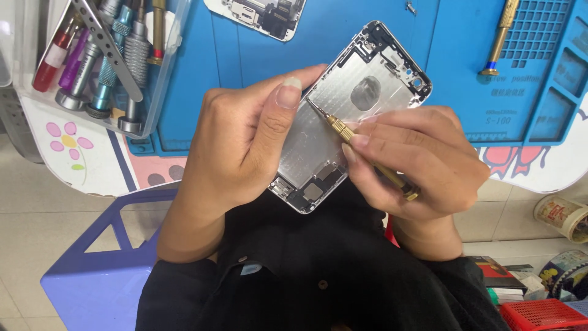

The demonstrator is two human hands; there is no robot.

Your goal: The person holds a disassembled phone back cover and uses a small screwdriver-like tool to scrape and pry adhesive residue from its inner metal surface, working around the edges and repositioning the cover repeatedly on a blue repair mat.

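I have the silver phone rear housing (349,116) gripped in my left hand (245,141), held just in front of the blue repair mat (318,43). My right hand (416,162) pinches a brass precision screwdriver (361,150), its tip on the housing's left edge beside my thumb. I judge a screw is being worked; next calls for steady, square turning.
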